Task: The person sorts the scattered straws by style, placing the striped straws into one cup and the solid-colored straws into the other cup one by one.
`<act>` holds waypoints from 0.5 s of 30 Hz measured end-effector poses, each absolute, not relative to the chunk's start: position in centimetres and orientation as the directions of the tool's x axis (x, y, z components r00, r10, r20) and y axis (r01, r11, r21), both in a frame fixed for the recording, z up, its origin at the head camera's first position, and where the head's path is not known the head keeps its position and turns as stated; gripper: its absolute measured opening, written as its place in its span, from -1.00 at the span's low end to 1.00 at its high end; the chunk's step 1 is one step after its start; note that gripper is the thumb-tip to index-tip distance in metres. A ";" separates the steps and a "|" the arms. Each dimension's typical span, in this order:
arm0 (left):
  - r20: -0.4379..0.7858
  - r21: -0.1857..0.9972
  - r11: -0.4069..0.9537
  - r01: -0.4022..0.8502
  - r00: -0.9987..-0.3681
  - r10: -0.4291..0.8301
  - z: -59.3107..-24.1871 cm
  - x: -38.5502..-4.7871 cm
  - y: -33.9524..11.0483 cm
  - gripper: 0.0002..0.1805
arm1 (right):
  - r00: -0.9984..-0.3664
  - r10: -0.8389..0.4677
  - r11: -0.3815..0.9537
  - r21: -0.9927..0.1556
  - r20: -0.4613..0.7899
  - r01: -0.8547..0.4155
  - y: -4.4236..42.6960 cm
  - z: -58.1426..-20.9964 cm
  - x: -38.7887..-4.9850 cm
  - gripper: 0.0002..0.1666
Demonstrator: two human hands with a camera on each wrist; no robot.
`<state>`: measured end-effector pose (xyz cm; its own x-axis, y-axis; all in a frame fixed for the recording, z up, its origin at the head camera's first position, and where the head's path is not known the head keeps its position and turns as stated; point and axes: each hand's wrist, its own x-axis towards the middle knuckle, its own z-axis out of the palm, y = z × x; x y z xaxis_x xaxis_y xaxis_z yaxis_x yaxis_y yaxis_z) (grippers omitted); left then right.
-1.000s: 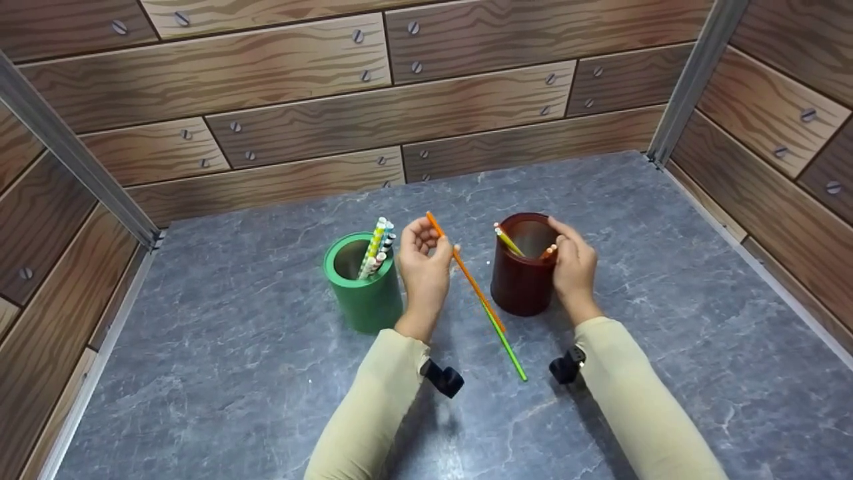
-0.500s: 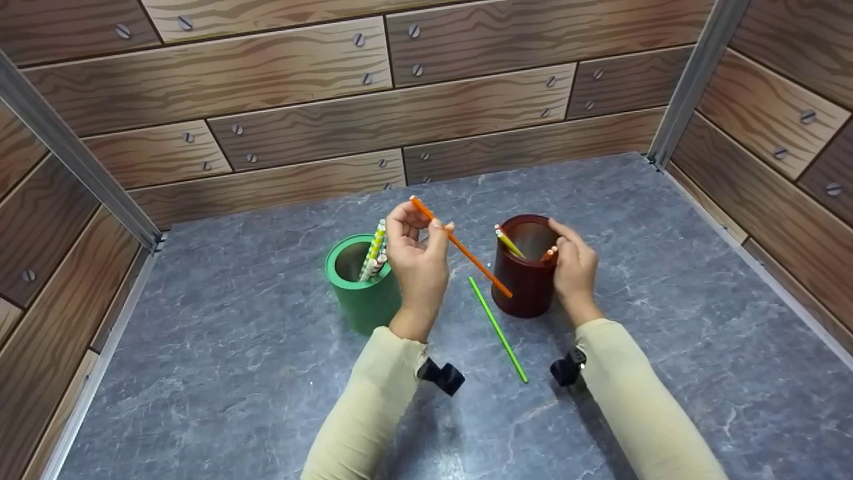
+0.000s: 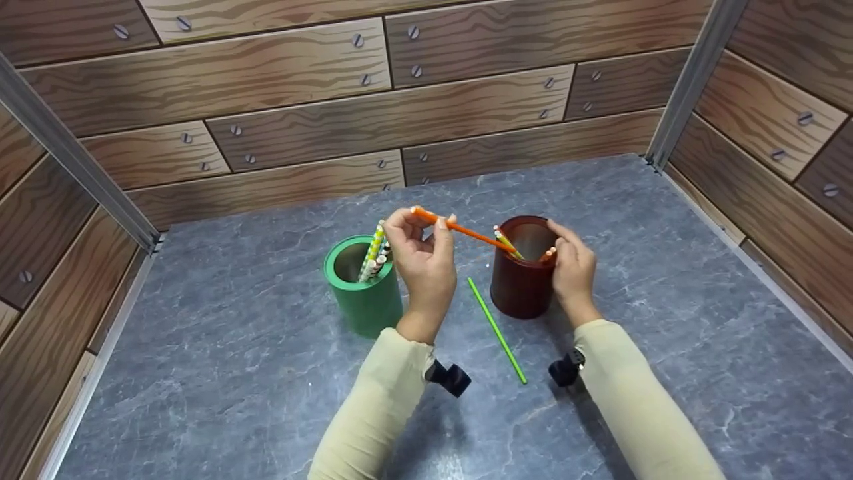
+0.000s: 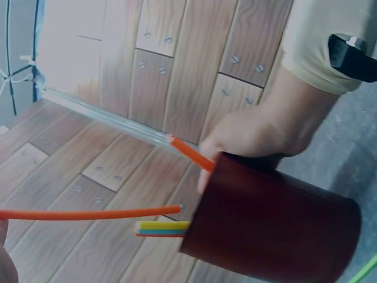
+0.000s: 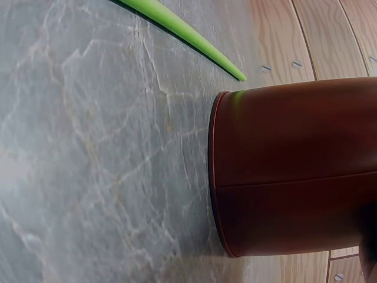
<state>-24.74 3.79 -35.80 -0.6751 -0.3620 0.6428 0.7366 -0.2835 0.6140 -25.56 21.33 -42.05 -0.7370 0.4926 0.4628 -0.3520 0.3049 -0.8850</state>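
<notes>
My left hand [image 3: 421, 257] pinches an orange straw [image 3: 473, 233] near one end, between thumb and fingers. The straw's far end points at the mouth of a dark brown cup [image 3: 522, 287]. In the left wrist view that orange straw [image 4: 94, 214] ends just outside the cup's rim, beside several straws [image 4: 162, 228] in yellow, blue and orange. My right hand [image 3: 574, 267] grips the cup's right side at the rim. Another orange straw [image 4: 189, 152] leans out of the cup beside this hand. A green straw [image 3: 497, 330] lies on the table in front of the cup.
A green cup [image 3: 366, 307] stands left of my left hand, with several patterned straws [image 3: 374, 253] in it. The grey marbled table [image 3: 220, 347] is bordered by wood-patterned walls [image 3: 300, 100] at the back and sides.
My left hand has lifted the orange straw off the green one and swung its far end up and right to the brown cup's mouth. The right hand and both cups have stayed put.
</notes>
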 end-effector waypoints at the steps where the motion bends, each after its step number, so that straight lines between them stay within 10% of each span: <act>1: 0.645 0.614 -0.278 0.738 -0.673 -0.361 -36.0 -24.8 3.9 -0.73 | -0.737 0.495 0.303 -0.886 0.461 -0.350 21.3 -42.0 -25.6 -0.57; 15: 0.678 0.652 -0.182 0.736 -0.674 -0.294 -38.5 -25.5 6.1 -0.71 | -0.740 0.500 0.285 -0.892 0.450 -0.350 21.3 -42.1 -25.7 -0.54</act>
<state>-25.54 6.11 -38.49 -0.6738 -0.2936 0.6780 0.7357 -0.1817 0.6524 -25.65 21.33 -42.06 -0.7398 0.5001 0.4500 -0.3500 0.2851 -0.8923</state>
